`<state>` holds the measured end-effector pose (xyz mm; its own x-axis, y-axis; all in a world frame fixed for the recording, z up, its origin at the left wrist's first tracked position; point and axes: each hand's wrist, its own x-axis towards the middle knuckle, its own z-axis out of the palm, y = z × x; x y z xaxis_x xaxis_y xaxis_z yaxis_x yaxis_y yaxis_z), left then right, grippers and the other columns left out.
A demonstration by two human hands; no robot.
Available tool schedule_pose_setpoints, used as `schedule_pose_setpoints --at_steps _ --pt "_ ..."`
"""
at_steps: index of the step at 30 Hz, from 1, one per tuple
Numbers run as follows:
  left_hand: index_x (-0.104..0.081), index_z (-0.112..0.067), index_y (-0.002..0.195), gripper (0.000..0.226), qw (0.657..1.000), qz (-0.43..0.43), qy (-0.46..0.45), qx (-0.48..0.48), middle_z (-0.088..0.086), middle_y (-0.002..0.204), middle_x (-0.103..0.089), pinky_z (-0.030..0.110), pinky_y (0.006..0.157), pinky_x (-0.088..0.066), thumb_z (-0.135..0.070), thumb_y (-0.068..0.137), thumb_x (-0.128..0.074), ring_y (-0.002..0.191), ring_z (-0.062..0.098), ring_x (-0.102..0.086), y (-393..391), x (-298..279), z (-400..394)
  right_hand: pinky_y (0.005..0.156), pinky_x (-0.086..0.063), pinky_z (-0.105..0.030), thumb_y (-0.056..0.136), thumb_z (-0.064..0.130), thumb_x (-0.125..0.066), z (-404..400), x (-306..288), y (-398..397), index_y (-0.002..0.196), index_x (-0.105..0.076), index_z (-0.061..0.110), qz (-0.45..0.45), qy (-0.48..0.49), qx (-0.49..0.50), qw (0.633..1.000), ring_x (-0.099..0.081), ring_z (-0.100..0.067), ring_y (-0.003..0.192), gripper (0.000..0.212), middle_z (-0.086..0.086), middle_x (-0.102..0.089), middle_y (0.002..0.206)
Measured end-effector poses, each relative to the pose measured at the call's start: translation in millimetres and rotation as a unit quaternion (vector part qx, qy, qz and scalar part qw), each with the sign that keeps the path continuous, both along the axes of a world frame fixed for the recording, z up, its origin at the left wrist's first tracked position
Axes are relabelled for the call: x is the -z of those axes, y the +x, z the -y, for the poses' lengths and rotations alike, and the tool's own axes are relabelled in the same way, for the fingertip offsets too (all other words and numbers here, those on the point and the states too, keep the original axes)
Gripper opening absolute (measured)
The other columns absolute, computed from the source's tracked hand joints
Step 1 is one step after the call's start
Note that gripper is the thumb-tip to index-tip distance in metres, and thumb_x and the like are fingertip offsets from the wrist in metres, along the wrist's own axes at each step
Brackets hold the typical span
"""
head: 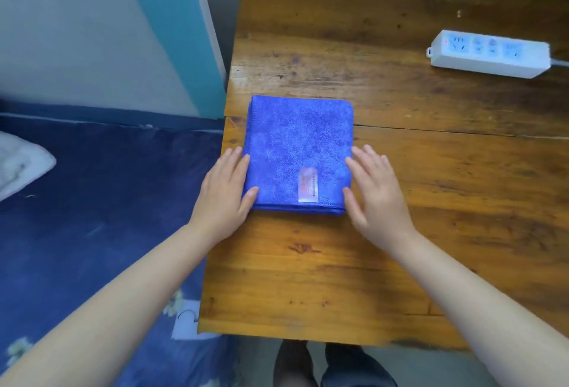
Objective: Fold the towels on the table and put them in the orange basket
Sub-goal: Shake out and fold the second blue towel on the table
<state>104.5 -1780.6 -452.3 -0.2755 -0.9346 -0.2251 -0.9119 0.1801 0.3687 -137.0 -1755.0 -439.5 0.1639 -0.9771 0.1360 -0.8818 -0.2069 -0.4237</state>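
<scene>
One blue towel (300,152) is in view, already folded into a compact rectangle and lying flat on the wooden table (400,186), near the table's left edge. Its long axis runs away from the person; a white label (308,185) sits on its top face toward the near edge.

Left hand (226,192): fingers straight and together, laid against the towel's left side, the thumb touching the near left corner. Nothing is gripped. Right hand (374,189): fingers straight and slightly spread, set against the towel's right side, the thumb at the near right corner. Again no grip; neither hand curls round the cloth.

Assessment: the towel lies squarely between the two hands, equally near to each, with both placed at the near half of its long sides. Folding of this piece appears complete, and the hands look to be squaring the sides or preparing to lift. A lift would call for both hands closing under the long edges together, or the layers may slide apart.

No orange basket is visible, so its direction from the towel cannot be told. A white power strip (489,54) lies well beyond the towel to the right. A blue bedcover (101,202) lies left of the towel, off the table.
</scene>
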Motion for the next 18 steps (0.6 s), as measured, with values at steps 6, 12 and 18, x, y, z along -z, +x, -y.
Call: schedule_pose_setpoints --at_steps 6,12,18 --pt "-0.062 0.002 0.108 0.049 0.978 0.041 -0.134 0.152 0.022 0.113 -0.066 0.04 0.089 -0.051 -0.033 0.075 -0.052 0.113 0.035 -0.058 -6.0 0.6 -23.5 0.09 -0.049 -0.045 0.073 0.017 -0.04 -33.8 12.8 25.7 0.11 -0.063 0.007 -0.154 -0.013 -0.163 0.974 -0.063 -0.031 0.107 0.044 -0.011 -0.067 0.115" --pt "-0.069 0.005 0.102 0.072 0.978 0.1 -0.101 0.154 0.019 0.107 -0.07 0.04 0.069 -0.057 -0.023 0.039 -0.092 0.097 0.034 -0.069 -14.4 8.4 -23.5 0.076 -0.055 -0.03 0.072 0.012 -0.038 -10.5 16.9 31.8 0.103 -0.069 0.006 -0.209 -0.006 -0.184 0.96 -0.069 -0.022 0.091 0.044 -0.006 -0.071 0.103" --pt "-0.07 0.003 0.099 0.07 0.975 0.094 -0.128 0.156 0.016 0.103 -0.071 0.039 0.066 -0.058 -0.014 0.035 -0.093 0.093 0.032 -0.07 -12.8 5.7 -20.7 0.06 -0.051 -0.025 0.058 0.014 -0.059 1.8 15.4 45.1 0.1 -0.07 0.002 -0.331 -0.066 -0.182 0.923 -0.066 -0.02 0.073 0.045 -0.008 -0.071 0.09"
